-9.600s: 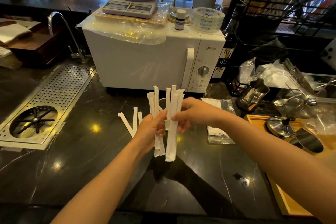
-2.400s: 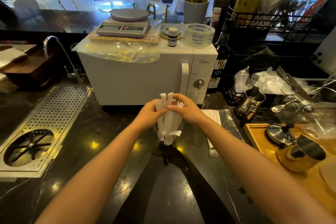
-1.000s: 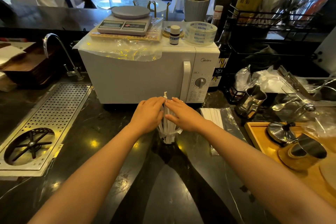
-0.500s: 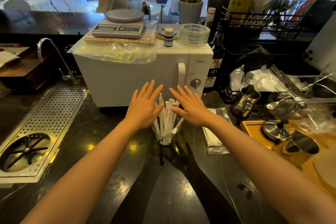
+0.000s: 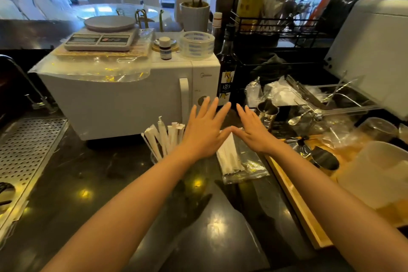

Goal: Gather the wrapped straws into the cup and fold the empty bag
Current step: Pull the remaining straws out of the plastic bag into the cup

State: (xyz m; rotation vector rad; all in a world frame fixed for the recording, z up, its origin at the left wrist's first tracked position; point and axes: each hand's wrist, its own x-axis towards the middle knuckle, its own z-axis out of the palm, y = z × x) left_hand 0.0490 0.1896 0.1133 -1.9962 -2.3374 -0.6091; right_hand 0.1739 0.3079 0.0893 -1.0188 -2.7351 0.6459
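Above the plastic bag [image 5: 242, 161], both hands spread flat.
The left hand [image 5: 204, 133] and right hand [image 5: 254, 132] grip nothing (thumbs touching); wrapped straws [image 5: 164, 137] stand in the cup [image 5: 154, 158] on the tabletop [image 5: 99, 183].

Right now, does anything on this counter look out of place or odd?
Yes. The clear bag right of the cup isn't empty: wrapped straws still lie inside, under the open hands.
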